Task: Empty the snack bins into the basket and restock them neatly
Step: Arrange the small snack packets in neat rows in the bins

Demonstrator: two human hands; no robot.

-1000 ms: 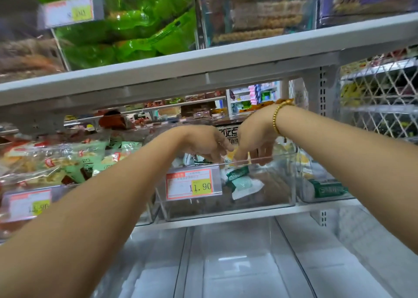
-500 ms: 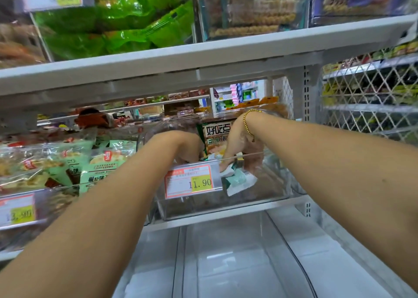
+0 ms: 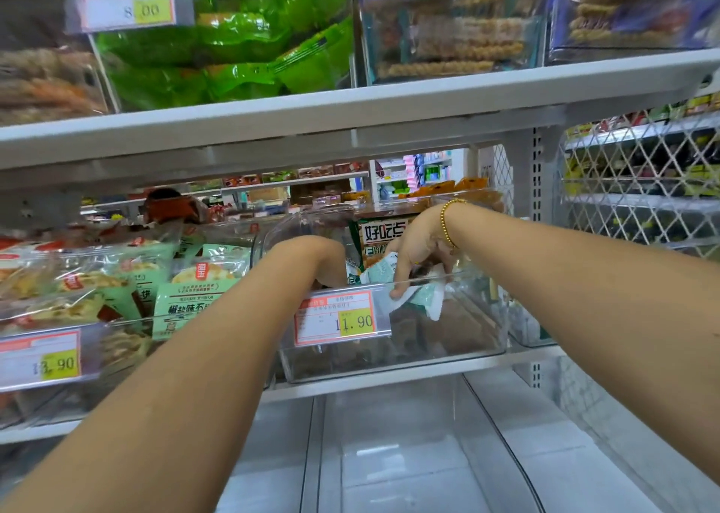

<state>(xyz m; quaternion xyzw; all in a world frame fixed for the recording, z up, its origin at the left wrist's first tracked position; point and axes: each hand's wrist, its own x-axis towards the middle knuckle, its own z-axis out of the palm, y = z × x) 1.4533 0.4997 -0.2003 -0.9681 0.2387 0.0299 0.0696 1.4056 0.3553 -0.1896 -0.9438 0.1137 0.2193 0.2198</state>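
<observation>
One price tag [image 3: 338, 316] reads 11.90, upper tag [image 3: 128, 5] 8.00, packet [image 3: 383, 236] 好吃点.

Mint-green packets [image 3: 422, 296]; red-yellow price tag [image 3: 336, 317]; gold bracelet [image 3: 448, 222].

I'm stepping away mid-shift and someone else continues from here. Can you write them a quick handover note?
Left hand: reaching into the clear bin behind its 11.90 price tag; fingers hidden.
Right hand: grips a pale green packet at the bin's front rim.
Done: this bin looks nearly bare; an upright packet stands at the back.
Neighbouring bin on the left is full of packets. Basket not in view.
Left: finish this bin, then the others.
</observation>
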